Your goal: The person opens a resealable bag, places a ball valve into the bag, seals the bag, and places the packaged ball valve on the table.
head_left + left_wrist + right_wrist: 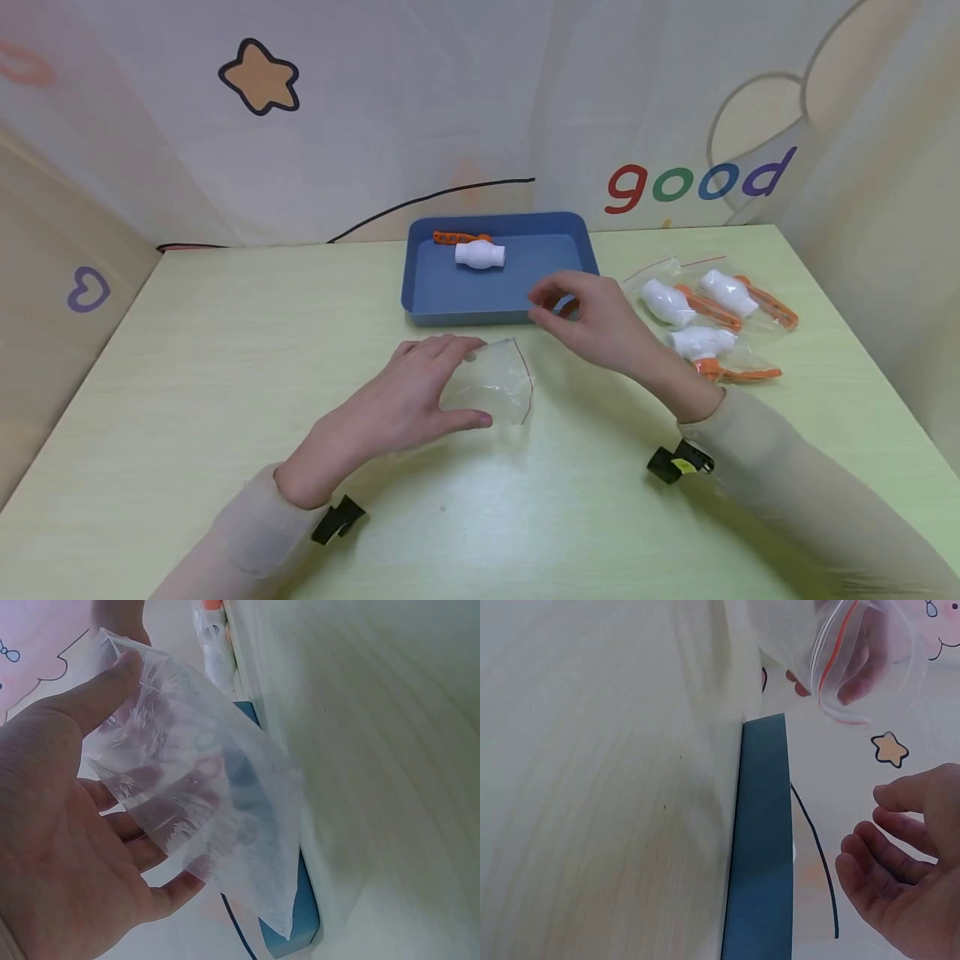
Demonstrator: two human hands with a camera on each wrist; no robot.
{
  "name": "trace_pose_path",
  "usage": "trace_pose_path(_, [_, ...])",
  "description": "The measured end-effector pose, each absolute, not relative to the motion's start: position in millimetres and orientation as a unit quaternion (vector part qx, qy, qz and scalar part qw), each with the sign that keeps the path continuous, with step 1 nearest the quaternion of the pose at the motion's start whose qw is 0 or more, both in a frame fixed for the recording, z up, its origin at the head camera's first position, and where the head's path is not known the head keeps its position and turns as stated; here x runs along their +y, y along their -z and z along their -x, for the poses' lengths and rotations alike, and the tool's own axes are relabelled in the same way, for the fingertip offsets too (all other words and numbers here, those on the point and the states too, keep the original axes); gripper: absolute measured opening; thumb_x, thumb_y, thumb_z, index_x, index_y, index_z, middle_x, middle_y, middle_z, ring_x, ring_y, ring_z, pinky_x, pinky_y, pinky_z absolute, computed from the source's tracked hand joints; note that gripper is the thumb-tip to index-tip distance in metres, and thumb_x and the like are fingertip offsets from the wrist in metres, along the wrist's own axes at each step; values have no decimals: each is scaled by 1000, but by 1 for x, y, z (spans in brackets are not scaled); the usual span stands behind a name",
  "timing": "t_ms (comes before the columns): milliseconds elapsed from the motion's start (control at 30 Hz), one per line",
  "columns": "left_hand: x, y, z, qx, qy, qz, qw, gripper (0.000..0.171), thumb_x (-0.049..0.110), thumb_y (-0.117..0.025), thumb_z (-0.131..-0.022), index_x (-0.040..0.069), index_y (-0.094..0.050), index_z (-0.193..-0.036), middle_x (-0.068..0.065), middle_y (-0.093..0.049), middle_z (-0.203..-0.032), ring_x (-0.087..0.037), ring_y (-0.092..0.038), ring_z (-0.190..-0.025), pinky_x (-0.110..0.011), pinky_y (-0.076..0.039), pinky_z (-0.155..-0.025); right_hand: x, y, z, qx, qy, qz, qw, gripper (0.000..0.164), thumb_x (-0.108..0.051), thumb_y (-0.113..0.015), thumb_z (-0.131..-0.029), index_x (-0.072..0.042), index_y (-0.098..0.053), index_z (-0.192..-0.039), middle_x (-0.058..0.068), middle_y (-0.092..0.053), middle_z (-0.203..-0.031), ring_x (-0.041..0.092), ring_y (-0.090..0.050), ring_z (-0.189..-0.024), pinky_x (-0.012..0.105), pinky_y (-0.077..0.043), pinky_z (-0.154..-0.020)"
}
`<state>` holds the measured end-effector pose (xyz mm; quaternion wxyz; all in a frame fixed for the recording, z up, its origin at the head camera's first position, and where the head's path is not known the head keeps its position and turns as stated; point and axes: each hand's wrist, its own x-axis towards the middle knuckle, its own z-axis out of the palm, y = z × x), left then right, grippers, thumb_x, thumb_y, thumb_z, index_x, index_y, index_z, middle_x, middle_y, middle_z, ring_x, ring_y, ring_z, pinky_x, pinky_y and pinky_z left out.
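Note:
My left hand [401, 402] holds a clear zip bag [498, 379] with a red seal line, above the table in front of the tray. In the left wrist view, the thumb lies along one edge of the bag [217, 787] and the fingers are at another; nothing shows inside it. To the right, my right hand [592, 321] hovers by the front right corner of the blue tray [543, 258], its fingers loosely curved around nothing. Inside the tray, a white plastic piece with ribbed ends [480, 255] lies in front of an orange handle with holes [456, 238].
Three clear bags lie at the right of the table: one at the left rear [667, 302], one at the right rear [729, 292] and one in front [702, 342]. Each has a white piece and an orange handle. A printed curtain [360, 125] hangs behind the table.

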<state>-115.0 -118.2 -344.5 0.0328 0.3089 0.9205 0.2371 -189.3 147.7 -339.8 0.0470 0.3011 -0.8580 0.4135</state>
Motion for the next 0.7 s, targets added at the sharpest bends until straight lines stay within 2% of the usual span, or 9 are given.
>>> trace_pose_path(100, [-118, 345, 115, 921, -234, -312, 31, 79, 47, -82, -87, 8, -49, -147, -6, -59, -137, -21, -54, -128, -53, -35, -108, 143, 341, 198, -862, -407, -300, 39, 12, -6, -74, -94, -1, -73, -106, 7, -72, -98, 20, -66, -89, 41, -58, -80])
trace_pose_path(333, [-117, 344, 114, 919, -233, -317, 33, 78, 47, -82, -87, 8, -50, -146, -6, -61, -133, -21, -56, -125, -52, -36, -107, 128, 343, 219, -873, -392, -291, 7, 20, -5, -71, -94, 5, -70, -111, 20, -69, -111, 29, -66, -99, 46, -56, -90])
trace_pose_path(700, [-116, 345, 113, 916, -230, -326, 35, 77, 47, -81, -88, 7, -50, -146, -7, -62, -133, -21, -56, -124, -51, -38, -106, 97, 337, 251, -917, -276, -285, -44, 43, -15, -70, -96, 5, -59, -132, 21, -61, -131, 35, -56, -119, 47, -45, -103])
